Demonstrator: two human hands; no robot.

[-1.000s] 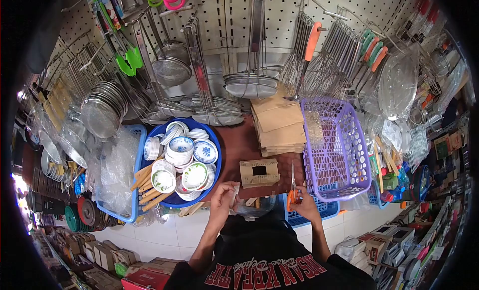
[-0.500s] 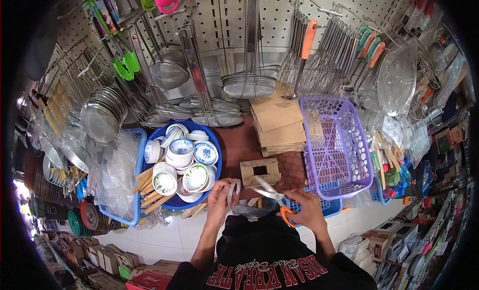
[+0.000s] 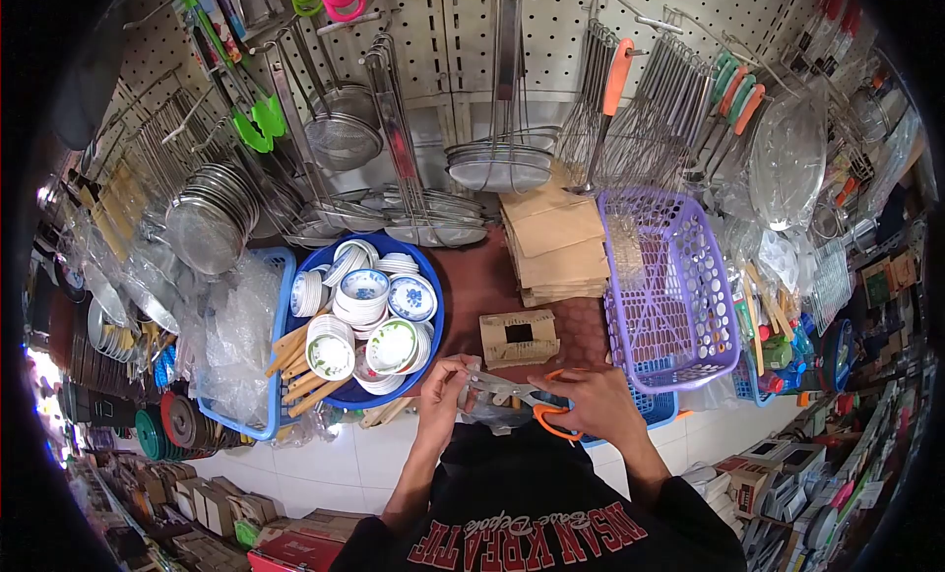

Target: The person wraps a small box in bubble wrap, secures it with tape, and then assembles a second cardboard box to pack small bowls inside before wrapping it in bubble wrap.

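Note:
In my right hand (image 3: 598, 405) I grip orange-handled scissors (image 3: 514, 389), fingers through the loops. The blades point left and reach the fingertips of my left hand (image 3: 442, 400). That hand is closed in a pinch on what looks like a small roll of clear tape (image 3: 470, 379), partly hidden by the fingers and blades. Just beyond the scissors lies a small brown cardboard piece (image 3: 495, 349) with a dark rectangle in its middle.
A blue round tub (image 3: 433, 277) of patterned bowls and wooden-handled tools stands left. Stacked brown cardboard (image 3: 556, 232) and a purple basket (image 3: 733, 321) stand right. A light-blue basket (image 3: 285, 296) holds plastic wrap. Strainers (image 3: 502, 168) and whisks hang on the pegboard behind.
The scissors have moved left and levelled, bringing their blades to my left fingertips. My left hand has turned slightly, so the tape roll shows less. The view has shifted a little.

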